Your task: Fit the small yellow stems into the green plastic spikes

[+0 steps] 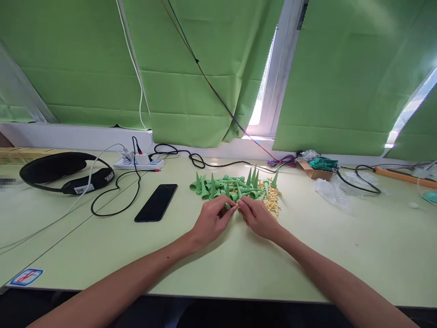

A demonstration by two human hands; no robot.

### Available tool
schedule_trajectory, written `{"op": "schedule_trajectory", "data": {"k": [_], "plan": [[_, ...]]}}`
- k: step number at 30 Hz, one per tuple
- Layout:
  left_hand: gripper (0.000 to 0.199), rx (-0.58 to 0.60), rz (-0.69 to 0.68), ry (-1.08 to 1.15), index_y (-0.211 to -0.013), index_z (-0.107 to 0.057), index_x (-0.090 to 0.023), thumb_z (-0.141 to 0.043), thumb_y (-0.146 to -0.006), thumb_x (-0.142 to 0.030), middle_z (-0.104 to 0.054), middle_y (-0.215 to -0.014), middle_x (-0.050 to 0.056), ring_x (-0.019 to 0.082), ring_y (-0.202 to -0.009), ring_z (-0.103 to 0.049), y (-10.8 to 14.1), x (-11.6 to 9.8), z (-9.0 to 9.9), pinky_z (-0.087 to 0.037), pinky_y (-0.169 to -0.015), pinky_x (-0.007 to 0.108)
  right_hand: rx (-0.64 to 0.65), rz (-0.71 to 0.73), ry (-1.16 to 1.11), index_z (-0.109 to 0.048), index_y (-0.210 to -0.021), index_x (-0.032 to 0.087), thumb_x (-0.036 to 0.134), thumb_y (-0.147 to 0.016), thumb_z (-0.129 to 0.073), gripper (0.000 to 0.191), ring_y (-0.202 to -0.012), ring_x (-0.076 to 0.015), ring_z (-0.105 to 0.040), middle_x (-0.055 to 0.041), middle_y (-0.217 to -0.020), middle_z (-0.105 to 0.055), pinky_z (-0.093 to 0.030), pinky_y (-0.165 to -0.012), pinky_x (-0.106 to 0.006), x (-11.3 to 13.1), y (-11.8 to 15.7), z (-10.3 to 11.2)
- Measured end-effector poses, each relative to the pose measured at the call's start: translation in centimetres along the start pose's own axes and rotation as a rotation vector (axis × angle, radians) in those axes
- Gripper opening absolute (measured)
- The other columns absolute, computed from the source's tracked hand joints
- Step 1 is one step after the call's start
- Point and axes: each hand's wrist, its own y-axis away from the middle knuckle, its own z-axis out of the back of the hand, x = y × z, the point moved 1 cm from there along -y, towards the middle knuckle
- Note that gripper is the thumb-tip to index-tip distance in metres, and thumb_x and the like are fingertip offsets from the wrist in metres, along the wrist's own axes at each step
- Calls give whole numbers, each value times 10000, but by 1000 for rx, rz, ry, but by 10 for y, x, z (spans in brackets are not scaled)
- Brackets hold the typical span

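Note:
My left hand and my right hand meet fingertip to fingertip at the near edge of a pile of green cones. Both are closed in a pinch. A bit of green shows between the left thumb and forefinger, and a tiny pale speck sits where the fingertips meet; the fingers hide most of whatever they grip. Several cones stand upright, while others lie on their sides with hollow ends showing. Small yellow plastic pieces are heaped beside the cones, just beyond my right hand.
Left of the pile lies a black phone. Farther left are a black headband-like device, cables and a white power strip. At the back right stands a small cardboard box near clear plastic bags. Green blinds hang behind the table.

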Motion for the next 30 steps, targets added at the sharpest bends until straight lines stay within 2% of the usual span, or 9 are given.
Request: {"op": "schedule_trajectory", "data": {"k": [12, 21, 30], "plan": [[128, -12, -23, 17, -836, -603, -178, -577, -922, -270, -546, -653, -33, 82, -506, -491, -1, 3, -2, -394, -500, 212, -2, -5, -3, -368, -703, 217, 315, -1020, -314, 336, -530, -121, -384, 38, -584, -424, -306, -568, -260, 3, -1, 1], [119, -2, -79, -15, -846, -623, -173, -559, -930, -229, -554, -675, -29, 78, -517, -497, 1, 4, -3, -407, -508, 208, -12, -19, 34, -318, -673, 211, 338, -1021, -303, 371, -538, -118, -340, 37, -586, -386, -267, -559, -268, -2, 1, -5], [118, -46, 6, 3, -883, -642, -186, -579, -927, -276, -626, -757, -19, 75, -529, -531, -2, 6, -4, -457, -540, 213, -18, -82, -65, -337, -690, 219, 352, -1016, -330, 353, -537, -120, -362, 48, -577, -403, -279, -556, -261, 5, -2, 1]]}}
